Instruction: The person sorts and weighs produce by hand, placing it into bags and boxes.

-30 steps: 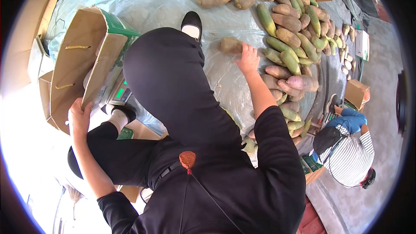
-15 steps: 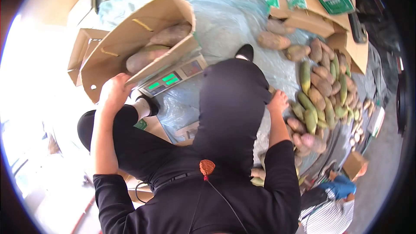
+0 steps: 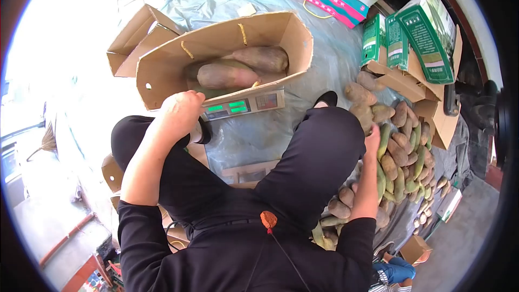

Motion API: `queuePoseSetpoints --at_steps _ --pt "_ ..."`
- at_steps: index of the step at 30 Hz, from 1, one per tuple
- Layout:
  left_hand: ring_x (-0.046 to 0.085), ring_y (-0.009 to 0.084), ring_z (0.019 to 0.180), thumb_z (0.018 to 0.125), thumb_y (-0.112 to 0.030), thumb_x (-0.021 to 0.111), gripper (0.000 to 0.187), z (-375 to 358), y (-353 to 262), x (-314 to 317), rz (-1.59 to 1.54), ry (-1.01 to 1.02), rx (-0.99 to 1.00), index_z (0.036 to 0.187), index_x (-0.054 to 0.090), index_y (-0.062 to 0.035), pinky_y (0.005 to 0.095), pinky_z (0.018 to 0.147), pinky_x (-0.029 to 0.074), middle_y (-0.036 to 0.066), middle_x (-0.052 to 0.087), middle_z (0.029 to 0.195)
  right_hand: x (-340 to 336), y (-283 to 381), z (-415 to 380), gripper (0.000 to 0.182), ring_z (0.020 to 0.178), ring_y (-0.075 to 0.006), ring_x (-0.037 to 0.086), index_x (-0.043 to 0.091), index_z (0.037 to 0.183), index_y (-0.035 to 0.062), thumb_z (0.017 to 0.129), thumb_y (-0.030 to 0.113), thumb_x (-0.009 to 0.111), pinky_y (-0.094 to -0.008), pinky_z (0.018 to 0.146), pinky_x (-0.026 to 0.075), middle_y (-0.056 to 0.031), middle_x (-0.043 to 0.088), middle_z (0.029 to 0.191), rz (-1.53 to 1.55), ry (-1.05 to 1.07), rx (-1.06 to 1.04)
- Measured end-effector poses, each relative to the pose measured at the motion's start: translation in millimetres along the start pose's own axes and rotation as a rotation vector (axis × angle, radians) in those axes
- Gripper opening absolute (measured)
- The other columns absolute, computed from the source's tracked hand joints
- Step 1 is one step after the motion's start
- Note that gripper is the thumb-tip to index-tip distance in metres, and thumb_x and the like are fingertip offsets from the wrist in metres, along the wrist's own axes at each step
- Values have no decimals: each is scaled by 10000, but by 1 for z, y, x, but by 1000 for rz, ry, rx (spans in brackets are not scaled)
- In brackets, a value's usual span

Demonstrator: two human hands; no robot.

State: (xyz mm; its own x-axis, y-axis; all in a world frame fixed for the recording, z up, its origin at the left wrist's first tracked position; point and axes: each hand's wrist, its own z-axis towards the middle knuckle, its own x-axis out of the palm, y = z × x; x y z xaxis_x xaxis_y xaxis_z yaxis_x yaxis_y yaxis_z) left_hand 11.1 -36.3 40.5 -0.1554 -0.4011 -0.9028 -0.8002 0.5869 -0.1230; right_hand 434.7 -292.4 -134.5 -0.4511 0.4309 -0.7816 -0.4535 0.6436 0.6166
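My left hand [image 3: 181,111] has its fingers closed over the near left edge of an open cardboard box [image 3: 211,40] with yellow cord loops. Inside lie two large reddish-brown tubers, one in front [image 3: 227,75] and one behind [image 3: 264,58]. Under the box is a scale [image 3: 266,101] with lit green digits. Beyond my right knee, my right hand [image 3: 372,143] is at the left edge of a heap of brown and green tubers [image 3: 397,154], close to a brown tuber [image 3: 361,118]; the knee partly hides its fingers.
Plastic sheeting [image 3: 238,143] covers the floor. A smaller open carton [image 3: 141,40] is at the box's left. Green printed boxes [image 3: 427,38] and a pink-edged bag [image 3: 330,0] are at the upper right. Part of another person [image 3: 397,271] shows at the lower right.
The camera view has turned, and the box and scale appear farther right and more level. My right hand has moved forward along the knee towards the brown tubers. My left hand remains on the box edge.
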Motion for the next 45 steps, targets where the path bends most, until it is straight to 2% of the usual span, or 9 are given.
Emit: queuePoseSetpoints --at_steps 5,9,13,16,30,31,36,40,45 --pt "606 349 846 776 -110 627 165 -9 7 -5 -35 -46 -3 897 626 2 415 758 480 172 617 852 -69 158 37 720 967 -225 573 480 1176 -47 533 82 778 -360 868 450 -132 583 1051 316 113 -209" --pt "608 348 845 773 -105 626 149 -11 10 -2 -30 -49 4 877 620 2 410 756 485 165 621 845 -88 273 43 701 1021 -193 560 495 1202 27 564 104 774 -332 883 436 -84 577 1123 123 115 -587" --pt "614 341 834 772 -110 625 134 -10 11 -2 -15 -51 27 854 619 -4 401 747 491 158 624 839 -56 354 32 644 1048 -310 514 543 1122 69 522 116 774 -383 910 425 -112 569 1087 -115 86 -915" --pt "622 326 819 768 -75 593 80 -10 9 -1 48 -48 49 817 616 -16 393 730 501 149 624 821 -4 385 25 506 974 -306 538 575 1011 71 539 160 734 -401 814 480 -103 586 1015 -263 194 -1000" --pt "652 246 778 733 -47 564 108 -7 18 1 180 -97 149 812 630 -79 343 656 534 90 629 797 147 373 28 404 1114 -270 515 601 1075 96 690 178 688 -449 859 445 -95 580 1141 -643 557 -683" --pt "610 335 834 773 -88 587 83 -6 19 0 24 -37 85 822 607 -24 408 752 498 153 615 834 142 372 31 487 1084 -296 533 573 1106 82 669 245 716 -447 865 456 -112 588 1114 -624 573 -725" --pt "592 340 897 766 -127 613 236 0 22 0 32 -23 58 981 629 -31 425 797 475 170 608 910 93 372 52 595 955 -320 598 535 1183 38 691 318 716 -388 828 485 -162 625 1049 -372 632 -881" --pt "574 342 963 760 -155 629 322 0 17 -9 -18 -2 33 1054 621 -23 412 837 458 170 618 1003 9 364 63 312 759 -116 595 605 1047 -21 795 161 638 -252 672 483 -75 639 844 -73 530 -825" --pt "597 342 900 761 -167 649 272 4 16 -7 -83 -80 50 994 632 -25 424 794 473 181 633 900 -77 294 63 435 843 -226 629 598 1074 -18 722 223 684 -326 759 495 -152 656 924 185 440 -515"
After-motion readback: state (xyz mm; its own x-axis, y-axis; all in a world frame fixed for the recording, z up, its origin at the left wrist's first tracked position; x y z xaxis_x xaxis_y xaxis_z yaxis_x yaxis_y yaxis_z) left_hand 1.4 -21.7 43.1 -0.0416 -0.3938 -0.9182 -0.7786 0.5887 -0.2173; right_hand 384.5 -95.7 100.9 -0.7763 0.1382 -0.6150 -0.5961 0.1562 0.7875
